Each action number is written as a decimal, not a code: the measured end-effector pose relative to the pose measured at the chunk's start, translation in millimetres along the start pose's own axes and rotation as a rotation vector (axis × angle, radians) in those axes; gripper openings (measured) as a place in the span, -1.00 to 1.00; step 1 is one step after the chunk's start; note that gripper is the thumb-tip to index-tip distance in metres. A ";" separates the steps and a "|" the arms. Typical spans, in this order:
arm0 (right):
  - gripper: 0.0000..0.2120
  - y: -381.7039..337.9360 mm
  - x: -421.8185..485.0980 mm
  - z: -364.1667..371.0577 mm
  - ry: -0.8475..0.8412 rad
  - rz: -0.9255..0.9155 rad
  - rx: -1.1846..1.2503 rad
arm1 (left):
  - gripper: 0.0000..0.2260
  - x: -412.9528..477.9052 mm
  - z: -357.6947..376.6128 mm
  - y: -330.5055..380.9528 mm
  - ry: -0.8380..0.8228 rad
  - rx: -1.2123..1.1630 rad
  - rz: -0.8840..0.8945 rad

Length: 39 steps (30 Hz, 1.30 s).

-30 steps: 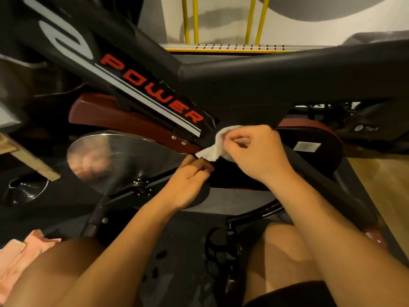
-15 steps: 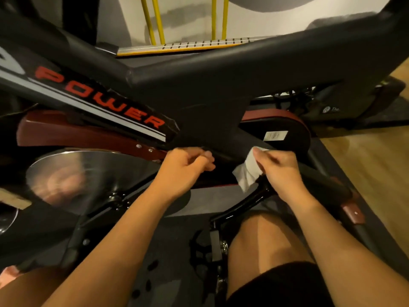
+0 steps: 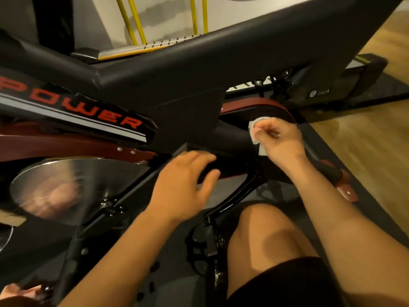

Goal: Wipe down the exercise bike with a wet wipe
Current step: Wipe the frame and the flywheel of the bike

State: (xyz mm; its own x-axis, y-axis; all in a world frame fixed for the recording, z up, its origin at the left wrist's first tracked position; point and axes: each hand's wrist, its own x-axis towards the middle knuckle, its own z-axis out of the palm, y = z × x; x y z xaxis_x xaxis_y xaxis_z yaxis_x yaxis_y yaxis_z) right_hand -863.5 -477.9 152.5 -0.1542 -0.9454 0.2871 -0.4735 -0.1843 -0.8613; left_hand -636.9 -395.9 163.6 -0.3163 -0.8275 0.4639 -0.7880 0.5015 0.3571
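Crouching beside the bike (image 3: 199, 69), the person has a bare knee (image 3: 272, 235) low in view over a dark mat (image 3: 172, 293); wood floor (image 3: 365, 156) runs off to the right, w/ a pale wall (image 3: 163, 16) and yellow bars (image 3: 135, 23) behind the frame. Black frame tubes cross the top, one lettered "POWER" in red; a shiny flywheel (image 3: 84, 187) sits lower left under a dark red guard (image 3: 55, 145), and a black crank arm (image 3: 234, 198) drops to a pedal (image 3: 203, 247) near the knee. Right hand (image 3: 281, 142) pinches the white wipe (image 3: 254, 131) against the black tube by the red belt cover, grip closed on it. Left hand (image 3: 188, 185) hovers blurred near the frame underside, fingers spread loose, holding nothing. Pink cloth (image 3: 20, 293) at bottom-left corner. No containers seen.
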 end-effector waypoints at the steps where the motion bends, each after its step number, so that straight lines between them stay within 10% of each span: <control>1: -0.84 -7.9 0.2 7.1 -0.036 -0.136 -0.054 | -0.59 -3.9 9.4 3.1 -0.036 0.161 0.116; 7: -0.63 11.2 -20.4 17.7 -0.156 -0.304 -0.129 | -0.24 -13.3 36.7 -27.2 -0.353 0.897 0.216; 12: -0.69 73.5 -17.7 -26.4 -0.123 0.011 -0.285 | -0.20 -11.1 42.1 -23.7 -0.365 0.950 0.165; 18: -0.59 8.6 -29.5 15.0 -0.191 -0.385 -0.066 | -0.22 -9.2 40.9 -6.3 -0.371 0.886 0.132; 28: -0.67 134.9 -17.0 -40.5 -0.023 0.180 -0.220 | -0.37 36.4 62.0 39.1 -0.559 1.039 0.248; 39: -0.57 81.1 -30.7 -4.9 -0.112 -0.318 -0.041 | -0.40 46.2 51.9 43.0 -0.653 1.083 0.354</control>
State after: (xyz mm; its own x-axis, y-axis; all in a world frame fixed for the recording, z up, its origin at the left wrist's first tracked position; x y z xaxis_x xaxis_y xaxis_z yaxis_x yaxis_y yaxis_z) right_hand -901.4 -462.5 75.8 0.1024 -0.8665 0.4886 -0.5178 -0.4658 -0.7176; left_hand -712.8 -425.7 158.3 -0.5470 -0.8161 -0.1866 -0.5352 0.5123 -0.6717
